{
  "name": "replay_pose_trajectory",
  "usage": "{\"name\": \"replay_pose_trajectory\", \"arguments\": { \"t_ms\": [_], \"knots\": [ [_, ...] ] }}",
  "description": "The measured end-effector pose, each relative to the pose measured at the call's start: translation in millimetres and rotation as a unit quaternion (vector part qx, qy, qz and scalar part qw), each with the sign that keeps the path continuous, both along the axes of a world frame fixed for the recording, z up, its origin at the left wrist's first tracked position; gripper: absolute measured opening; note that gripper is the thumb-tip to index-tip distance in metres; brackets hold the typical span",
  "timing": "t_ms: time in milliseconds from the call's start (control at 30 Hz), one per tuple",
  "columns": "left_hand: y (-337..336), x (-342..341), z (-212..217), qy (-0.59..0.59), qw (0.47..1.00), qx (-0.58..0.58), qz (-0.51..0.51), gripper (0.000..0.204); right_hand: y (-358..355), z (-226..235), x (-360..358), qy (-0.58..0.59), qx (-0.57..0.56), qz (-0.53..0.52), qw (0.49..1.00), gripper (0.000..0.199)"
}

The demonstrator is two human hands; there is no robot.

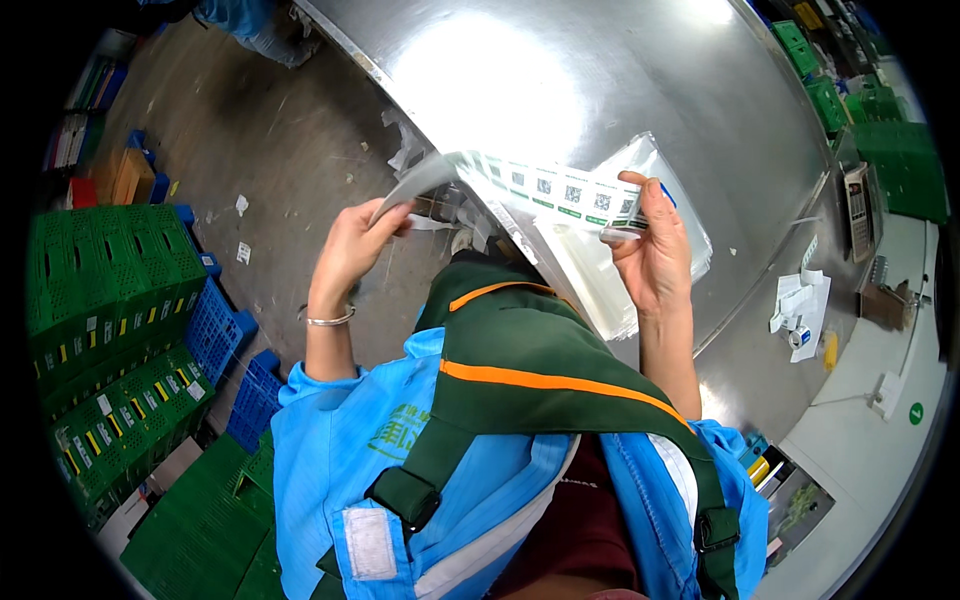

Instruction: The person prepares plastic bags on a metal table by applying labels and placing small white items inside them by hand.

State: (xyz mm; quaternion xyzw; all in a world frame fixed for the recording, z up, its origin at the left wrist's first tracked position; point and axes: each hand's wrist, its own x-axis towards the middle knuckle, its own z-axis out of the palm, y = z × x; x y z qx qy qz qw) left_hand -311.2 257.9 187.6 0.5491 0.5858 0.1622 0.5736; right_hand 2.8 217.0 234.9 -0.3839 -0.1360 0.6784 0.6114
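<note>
A strip of white labels [545, 187] with square codes and green marks stretches between my hands, over the table's near edge. My left hand [352, 248], off to the left of the metal table [640, 90], pinches the strip's curled end between thumb and fingers. My right hand [655, 245] closes on the other end, where the labels bunch into what looks like a small roll. Beneath the strip and my right hand lies a stack of clear plastic bags [585, 270], partly covered by them. The left end of the strip is blurred.
Green crates [110, 270] and blue pallets [215, 335] stand on the floor at left. A calculator [858, 212] and white paper [800, 305] with a small roll lie to the right. Another person's blue clothing [240, 20] shows at the far left.
</note>
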Motion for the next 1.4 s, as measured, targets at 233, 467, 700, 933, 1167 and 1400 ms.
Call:
{"name": "replay_pose_trajectory", "arguments": {
  "t_ms": [233,467,700,933,1167,1400],
  "knots": [
    [-49.0,67.7,124.0,-0.414,0.888,0.133,-0.150,0.052,-2.4,29.8,4.6,-0.199,0.076,0.012,0.977,0.028],
    [-64.7,90.7,144.7,-0.629,0.672,0.218,-0.324,0.017,-17.7,53.1,6.0,-0.268,0.101,0.042,0.957,0.037],
    [-7.5,131.0,111.0,-0.114,0.867,0.471,-0.116,0.047,-23.9,67.0,4.7,-0.318,0.160,0.056,0.933,0.042],
    [-15.7,150.9,80.0,-0.235,0.963,0.035,-0.131,0.020,-41.3,36.3,15.2,-0.617,0.292,-0.040,0.730,0.035],
    [-10.9,173.4,50.0,-0.189,0.954,0.029,-0.231,0.021,-63.9,4.7,39.0,-0.643,0.204,0.013,0.738,0.018],
    [-11.0,197.3,33.4,-0.012,0.936,0.051,-0.349,0.050,-74.7,-36.2,59.4,-0.618,0.003,-0.172,0.767,0.012]
  ]
}}
